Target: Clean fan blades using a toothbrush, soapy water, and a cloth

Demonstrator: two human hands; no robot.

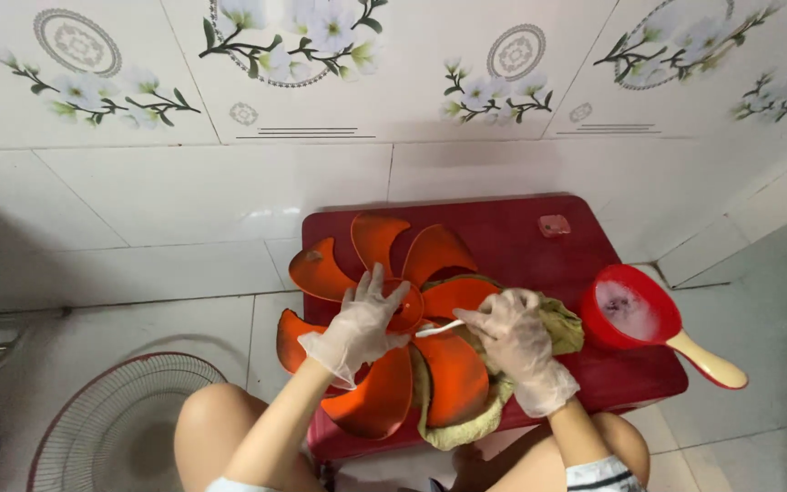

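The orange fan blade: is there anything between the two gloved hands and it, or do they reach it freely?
Nothing visible stands in the way. The left hand lies directly on the orange fan blade near its hub. The right hand holds a thin white stick whose tip touches the hub. The green cloth lies under the blade, not over it.

Evenly and brightly lit, with soft shadows thrown toward nine o'clock across the floor tiles (138, 273) and under the red stool (539, 246). Mild glare on the glossy wall tiles (412, 91) at twelve o'clock and on the orange fan blade (384, 237). Sharp at centre, slightly soft and bowed by wide-angle distortion toward three and nine o'clock.
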